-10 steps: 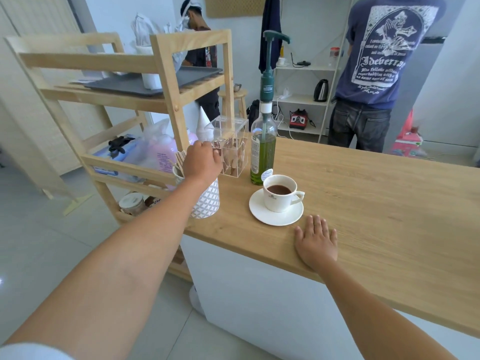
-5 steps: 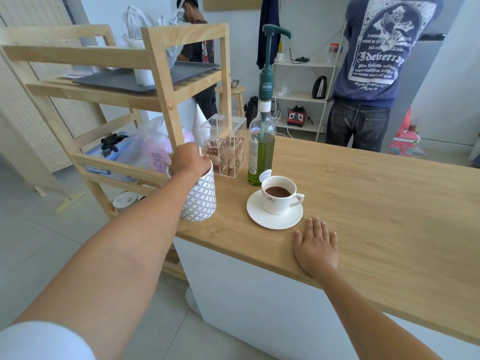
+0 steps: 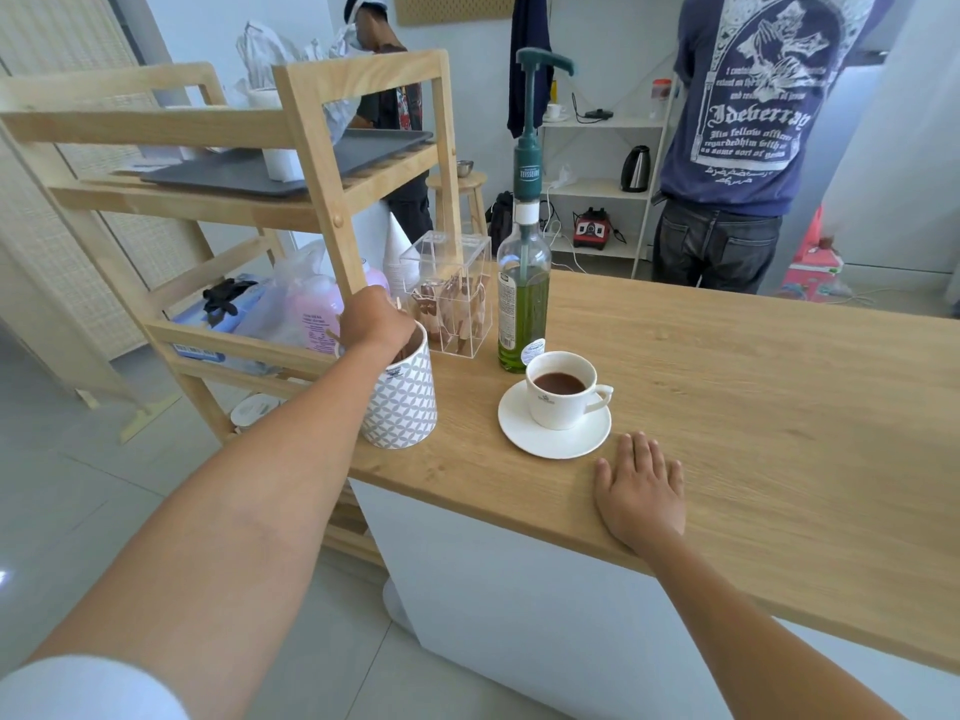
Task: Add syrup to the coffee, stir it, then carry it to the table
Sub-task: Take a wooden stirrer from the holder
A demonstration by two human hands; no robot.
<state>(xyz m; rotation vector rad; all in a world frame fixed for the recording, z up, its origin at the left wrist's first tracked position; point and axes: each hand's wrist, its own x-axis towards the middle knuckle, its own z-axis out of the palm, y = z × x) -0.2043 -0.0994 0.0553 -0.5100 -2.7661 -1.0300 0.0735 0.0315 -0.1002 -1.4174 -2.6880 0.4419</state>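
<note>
On the wooden counter [image 3: 753,407], pale oak grain with a straight front edge over a white base, the task items sit near the left end. Wooden shelf rack [image 3: 317,163] stands off the counter's left edge, slatted, with a flat grey tray [image 3: 270,168] on its upper level.

Syrup bottle [image 3: 522,304]: tall clear glass, green liquid in the lower half, dark green pump head on top; upright, just behind the cup. Clear plastic box [image 3: 454,298] just left of the bottle, square-sided, brown items inside. White holder [image 3: 402,402] with a grey diamond pattern, tapered, at the counter's left corner.

Saucer [image 3: 524,433]: white, round, glossy. Coffee cup [image 3: 561,389] on it, white ceramic, handle to the right, dark coffee inside.

Left hand [image 3: 376,322]: at the mouth of the holder, fingers dipped in among thin wooden sticks [image 3: 399,304]; fingers hidden, cannot tell whether it grips one. The cup is to its right, apart.

Right hand [image 3: 641,493]: flat on the counter, palm down, fingers straight and together, holding nothing. Saucer rim lies just beyond the fingertips, up and left; not touching.
</note>
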